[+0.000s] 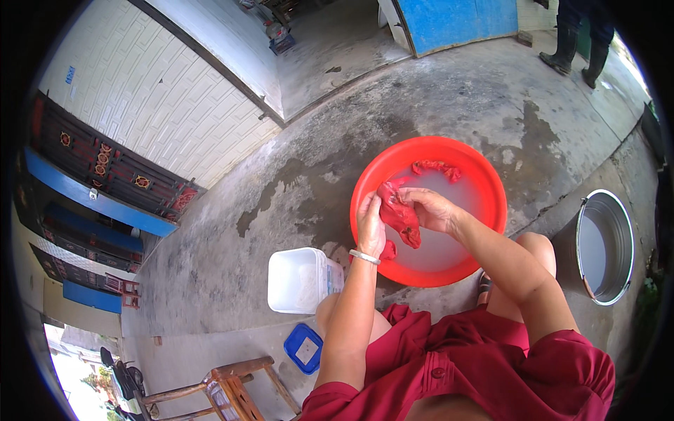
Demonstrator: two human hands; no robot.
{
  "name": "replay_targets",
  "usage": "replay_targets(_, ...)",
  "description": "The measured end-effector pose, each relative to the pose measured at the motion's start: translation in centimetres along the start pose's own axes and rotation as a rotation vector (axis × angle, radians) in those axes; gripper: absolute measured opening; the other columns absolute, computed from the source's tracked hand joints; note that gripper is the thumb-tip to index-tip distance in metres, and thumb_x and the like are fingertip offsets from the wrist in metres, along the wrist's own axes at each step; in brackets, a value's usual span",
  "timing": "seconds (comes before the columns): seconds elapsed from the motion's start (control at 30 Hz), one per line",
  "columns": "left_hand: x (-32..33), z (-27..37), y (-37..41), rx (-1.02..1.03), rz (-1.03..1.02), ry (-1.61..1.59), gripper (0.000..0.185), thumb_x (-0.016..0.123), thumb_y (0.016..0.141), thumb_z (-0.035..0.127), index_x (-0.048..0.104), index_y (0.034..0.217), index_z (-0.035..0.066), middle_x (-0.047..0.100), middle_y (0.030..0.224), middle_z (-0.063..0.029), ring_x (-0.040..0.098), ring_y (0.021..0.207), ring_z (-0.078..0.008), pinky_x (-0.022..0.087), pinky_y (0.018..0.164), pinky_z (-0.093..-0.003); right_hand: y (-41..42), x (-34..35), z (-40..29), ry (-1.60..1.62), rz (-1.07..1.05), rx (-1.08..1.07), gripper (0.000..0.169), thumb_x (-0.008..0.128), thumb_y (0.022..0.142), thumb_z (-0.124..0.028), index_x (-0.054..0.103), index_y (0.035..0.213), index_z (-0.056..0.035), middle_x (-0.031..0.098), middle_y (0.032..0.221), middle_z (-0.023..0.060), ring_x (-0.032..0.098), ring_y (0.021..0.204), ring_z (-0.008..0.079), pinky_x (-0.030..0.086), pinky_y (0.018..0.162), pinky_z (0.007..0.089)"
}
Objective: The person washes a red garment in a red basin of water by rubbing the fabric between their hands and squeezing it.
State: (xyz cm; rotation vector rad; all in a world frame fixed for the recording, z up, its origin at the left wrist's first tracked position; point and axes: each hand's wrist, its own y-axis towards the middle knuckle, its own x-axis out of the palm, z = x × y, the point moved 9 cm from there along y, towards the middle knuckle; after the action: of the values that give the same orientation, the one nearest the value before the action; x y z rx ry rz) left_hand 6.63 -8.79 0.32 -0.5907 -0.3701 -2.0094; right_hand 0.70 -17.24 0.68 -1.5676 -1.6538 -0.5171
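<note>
A wet, bunched red cloth (398, 213) is held between my two hands over a wide red plastic basin (495, 184). My left hand (372, 223), with a pale bangle (364, 257) at the wrist, grips the cloth's left edge. On the other side my right hand (429, 208) pinches it near the upper middle, its fingers partly hidden behind the cloth. Cloudy water (458, 202) fills the basin's bottom. Another piece of red cloth (437, 168) lies at the far side of the water, and more red fabric (388, 250) shows below my left hand.
A metal bucket (566, 258) of cloudy liquid stands to the right. At left are a white plastic tub (287, 284) with white powder, a blue lid (304, 348) and a wooden stool (231, 381). Someone in dark boots (561, 60) stands at the far right on the partly wet concrete floor (210, 273).
</note>
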Motion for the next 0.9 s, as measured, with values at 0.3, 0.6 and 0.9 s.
replay_targets(0.3, -0.2, -1.0, -0.4, -0.029, 0.062, 0.276, 0.019, 0.051, 0.087, 0.023, 0.054, 0.099, 0.008, 0.057, 0.090, 0.0015, 0.051, 0.078, -0.0050, 0.038, 0.064, -0.0200, 1.1, -1.7, -1.3, -0.042, 0.001, -0.135, 0.008, 0.053, 0.076, -0.008, 0.056, 0.083, -0.0074, 0.059, 0.080, 0.0032, 0.056, 0.075, 0.0130, 0.046, 0.068, 0.0282)
replay_targets(0.6, -0.8, -2.1, -0.4, -0.068, 0.070, 0.322, 0.016, 0.054, 0.084, 0.017, 0.055, 0.097, 0.006, 0.057, 0.090, -0.0010, 0.052, 0.077, -0.0065, 0.041, 0.066, -0.0217, 0.6, -2.3, -1.7, -0.090, 0.128, -0.155, 0.004, 0.052, 0.075, -0.010, 0.054, 0.077, -0.0083, 0.053, 0.070, -0.0005, 0.049, 0.062, 0.0097, 0.042, 0.059, 0.0244)
replay_targets(0.9, -2.0, -2.9, -0.5, -0.225, 0.230, -0.154, 0.008, 0.046, 0.082, 0.009, 0.051, 0.086, 0.006, 0.056, 0.085, -0.0059, 0.053, 0.078, -0.0166, 0.043, 0.072, -0.0313, -0.1, -2.7, -4.3, -1.010, 0.439, -0.525, 0.005, 0.046, 0.072, -0.003, 0.051, 0.071, -0.0047, 0.049, 0.063, 0.0072, 0.052, 0.061, 0.0159, 0.041, 0.056, 0.0273)
